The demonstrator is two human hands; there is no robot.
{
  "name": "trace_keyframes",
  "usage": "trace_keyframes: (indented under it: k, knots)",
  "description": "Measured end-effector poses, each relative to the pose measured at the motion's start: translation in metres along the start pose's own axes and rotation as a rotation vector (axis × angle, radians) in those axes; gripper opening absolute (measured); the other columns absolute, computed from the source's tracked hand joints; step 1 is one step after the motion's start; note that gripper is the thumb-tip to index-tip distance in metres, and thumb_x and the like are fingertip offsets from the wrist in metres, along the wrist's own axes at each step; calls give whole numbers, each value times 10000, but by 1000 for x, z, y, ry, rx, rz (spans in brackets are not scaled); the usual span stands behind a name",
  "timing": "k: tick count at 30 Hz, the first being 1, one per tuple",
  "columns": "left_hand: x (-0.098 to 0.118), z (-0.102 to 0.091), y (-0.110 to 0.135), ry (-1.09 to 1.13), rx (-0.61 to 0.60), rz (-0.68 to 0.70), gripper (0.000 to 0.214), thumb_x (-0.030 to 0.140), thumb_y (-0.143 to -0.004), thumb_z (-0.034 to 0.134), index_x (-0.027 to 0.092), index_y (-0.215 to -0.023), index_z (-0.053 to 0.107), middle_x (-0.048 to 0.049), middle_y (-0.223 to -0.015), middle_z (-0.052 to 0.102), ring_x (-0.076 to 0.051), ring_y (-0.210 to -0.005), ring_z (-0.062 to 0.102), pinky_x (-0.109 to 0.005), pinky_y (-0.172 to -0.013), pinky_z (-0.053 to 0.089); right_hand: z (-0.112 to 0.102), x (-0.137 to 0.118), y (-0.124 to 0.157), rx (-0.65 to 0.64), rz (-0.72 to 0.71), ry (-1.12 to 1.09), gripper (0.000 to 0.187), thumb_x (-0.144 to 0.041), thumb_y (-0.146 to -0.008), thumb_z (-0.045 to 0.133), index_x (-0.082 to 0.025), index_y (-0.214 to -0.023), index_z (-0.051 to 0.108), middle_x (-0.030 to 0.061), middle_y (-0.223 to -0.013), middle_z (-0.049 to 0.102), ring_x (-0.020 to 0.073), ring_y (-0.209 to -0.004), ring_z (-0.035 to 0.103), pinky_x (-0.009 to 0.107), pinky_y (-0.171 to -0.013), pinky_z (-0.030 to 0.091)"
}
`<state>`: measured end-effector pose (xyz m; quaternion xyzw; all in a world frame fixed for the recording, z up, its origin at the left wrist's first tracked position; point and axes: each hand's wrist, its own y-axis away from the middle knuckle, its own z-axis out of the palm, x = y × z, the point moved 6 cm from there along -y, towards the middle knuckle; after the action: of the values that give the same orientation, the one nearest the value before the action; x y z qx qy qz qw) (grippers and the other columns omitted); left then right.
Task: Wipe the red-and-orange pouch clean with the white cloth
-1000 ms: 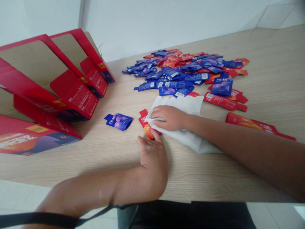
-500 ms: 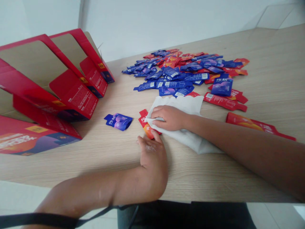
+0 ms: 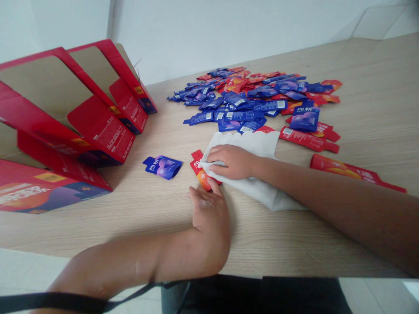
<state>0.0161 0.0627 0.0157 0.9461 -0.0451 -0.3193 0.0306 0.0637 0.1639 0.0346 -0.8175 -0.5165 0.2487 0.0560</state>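
My right hand (image 3: 231, 160) lies curled on a white cloth (image 3: 258, 146), pressing its edge onto a red-orange sachet (image 3: 199, 170) on the wooden table (image 3: 294, 235). My left hand (image 3: 209, 213) rests on the table just below, fingertips pinching the sachet's near end. A single blue sachet (image 3: 163, 166) lies flat to the left of both hands. Part of the red sachet is hidden under the cloth and fingers.
A heap of several blue and red sachets (image 3: 258, 98) spreads across the far middle of the table. Open red cardboard boxes (image 3: 65, 117) stand at the left. A long red sachet (image 3: 347, 171) lies at the right, behind my right forearm.
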Motion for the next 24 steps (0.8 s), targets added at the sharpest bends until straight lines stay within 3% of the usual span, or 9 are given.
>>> trace_keyframes:
  k: [24]
  knots:
    - [0,2,-1,60,48,-11,517,-26,-823,281,-13,-1302,475,-239,-912,716,-243,-919,689,-434,-968,450,-1,-1,0,4,-2,-7,198,-239,-861,484,-125,-868,646,97,-902,631,199,-831,549,320,-777,403]
